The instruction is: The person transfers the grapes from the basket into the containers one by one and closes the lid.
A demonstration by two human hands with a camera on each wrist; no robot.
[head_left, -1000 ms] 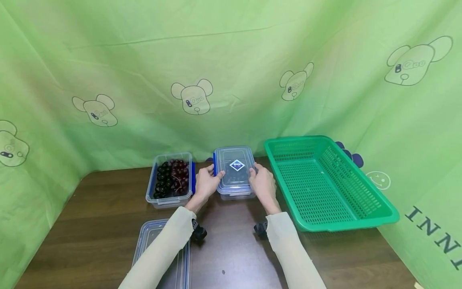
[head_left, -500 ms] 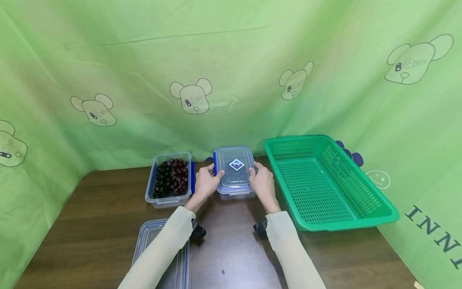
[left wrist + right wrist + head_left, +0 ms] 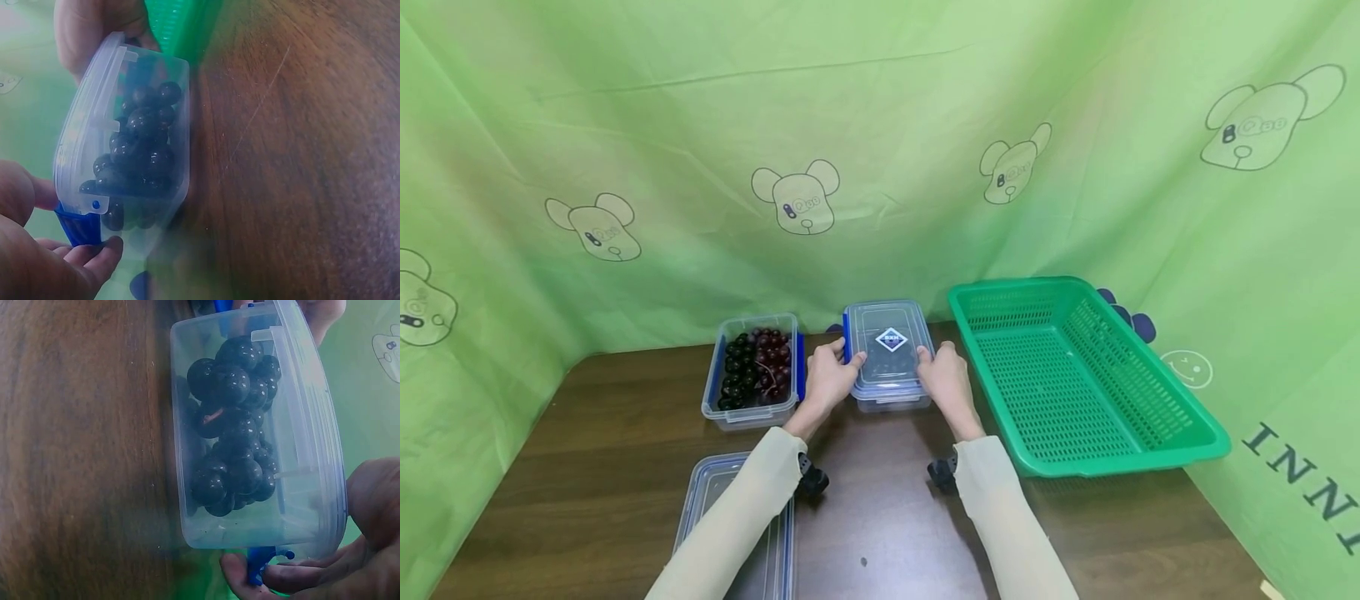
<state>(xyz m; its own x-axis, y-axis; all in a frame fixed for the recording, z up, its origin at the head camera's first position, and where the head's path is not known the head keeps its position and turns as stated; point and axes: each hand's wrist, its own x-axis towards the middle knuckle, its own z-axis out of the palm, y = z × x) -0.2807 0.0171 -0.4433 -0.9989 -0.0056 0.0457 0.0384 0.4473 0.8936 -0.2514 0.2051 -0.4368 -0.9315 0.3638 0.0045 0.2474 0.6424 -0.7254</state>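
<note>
A clear plastic food container with a clear lid stands near the back of the table. Dark grapes show through its wall in both wrist views. At its left side, my left hand has the thumb on the lid's edge and the fingers around a blue side clip. My right hand grips the opposite side likewise, thumb on the lid, fingers at another blue clip. In the left wrist view that clip swings down against the wall; the right one juts outward.
Left of the hands stands an uncovered food container of black and red grapes. A larger loose lid lies under the left forearm. A green plastic basket occupies the right side. A green curtain hangs behind the table.
My right hand's fingers have shifted down along the container's right side. The left hand and the container keep their places.
</note>
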